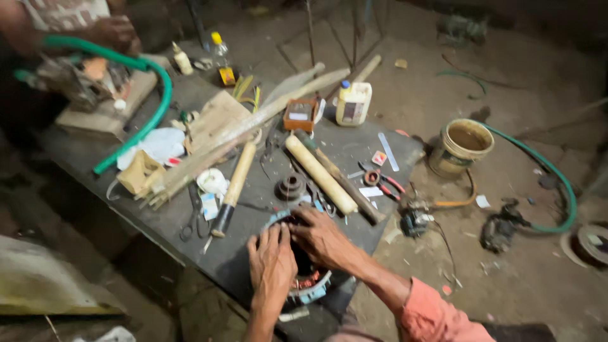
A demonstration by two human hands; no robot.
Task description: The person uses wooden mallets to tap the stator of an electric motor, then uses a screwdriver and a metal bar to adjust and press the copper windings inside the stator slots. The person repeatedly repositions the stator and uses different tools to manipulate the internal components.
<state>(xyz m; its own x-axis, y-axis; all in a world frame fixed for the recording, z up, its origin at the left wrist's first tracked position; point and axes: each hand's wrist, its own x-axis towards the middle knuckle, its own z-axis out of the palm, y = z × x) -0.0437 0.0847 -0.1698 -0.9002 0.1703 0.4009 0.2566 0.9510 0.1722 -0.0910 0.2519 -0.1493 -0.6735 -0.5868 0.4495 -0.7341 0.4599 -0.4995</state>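
**Copper-wound ring lies directly under both hands**

Head view: copper-coloured windings show at the near edge of a round motor stator point(308, 283), which sits on the dark desk point(253, 244) at its near corner. Both hands lie flat over it, fingers spread and pressing, not clenched: the left hand point(271, 256) covers its left rim, the right hand point(323, 237) its far side. The ring lies flat with its opening upward, equally near both. A pale wooden cylinder point(320, 174) lies just beyond, slanting away to the left.

Pretty cluttered dark workbench point(253, 250): two wooden rods point(320, 174) lying side by side, a wooden-handled tool point(233, 190), red-handled pliers point(383, 180), a white plastic bottle point(353, 103) and a small black pulley point(291, 187) sit on it.
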